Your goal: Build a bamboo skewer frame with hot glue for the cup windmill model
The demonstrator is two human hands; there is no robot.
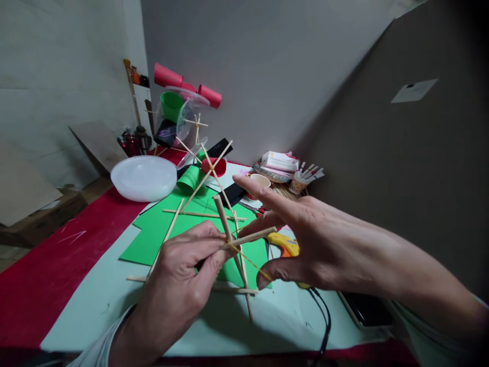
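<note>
Pinched in my left hand (187, 265) are wooden sticks (252, 235) where they cross, at the joint of a stick frame. A thin yellow rubber band (248, 259) runs from this crossing to my right hand (301, 234). Thumb and fingers of that hand are spread wide, with the band stretched over the thumb and towards the fingers. Behind my hands rises the rest of the stick frame (202, 188), its two long sticks crossing near the top. Green sheets (148, 242) lie under it.
A yellow glue gun (284, 243) with a black cable lies behind my right hand. A phone (364, 308) is at the right. Further back are a white plastic bowl (144, 178), a paper cup (260, 180), a cup of markers (300, 182) and a green paper tube (188, 179).
</note>
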